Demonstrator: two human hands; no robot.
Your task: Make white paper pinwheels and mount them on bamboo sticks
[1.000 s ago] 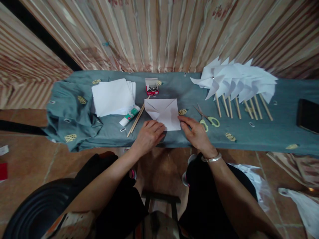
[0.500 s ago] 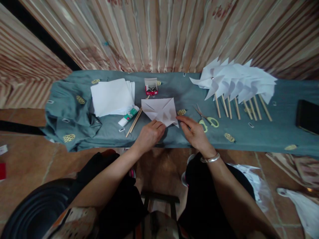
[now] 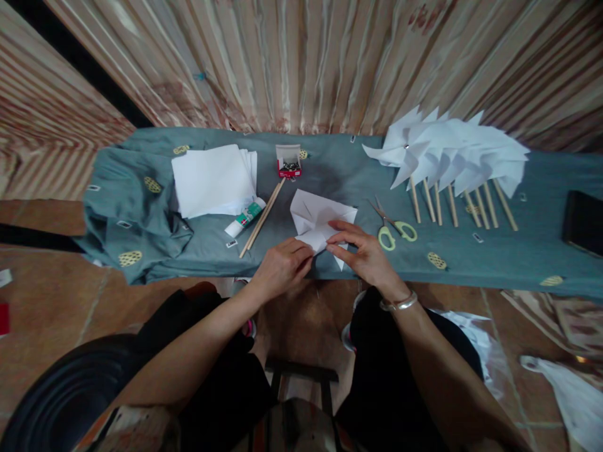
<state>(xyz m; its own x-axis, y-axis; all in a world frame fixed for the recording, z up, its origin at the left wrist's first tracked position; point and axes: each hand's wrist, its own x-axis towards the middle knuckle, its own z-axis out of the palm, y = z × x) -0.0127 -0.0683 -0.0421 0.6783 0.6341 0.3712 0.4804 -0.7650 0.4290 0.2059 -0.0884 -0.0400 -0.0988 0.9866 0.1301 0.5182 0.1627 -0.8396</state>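
A white sheet of paper, cut and partly folded into points, lies at the near edge of the cloth-covered table. My left hand is closed, its fingertips pinching the near left corner of this sheet. From the right, my right hand holds the paper between fingers and thumb, where a folded flap shows. A loose point of the paper hangs below the right thumb. Scissors with light green handles lie to the right of that hand. Two or three wooden sticks rest left of the paper.
White paper pinwheels on sticks overlap in a row at the back right. A stack of white paper, a glue tube and an open red box of small metal pieces are further left. A dark object lies far right.
The paper has turned and shifted right, its near left corner now drawn in. My right fingers have moved from its right corner onto the folded part; my left hand stays pinched nearby.
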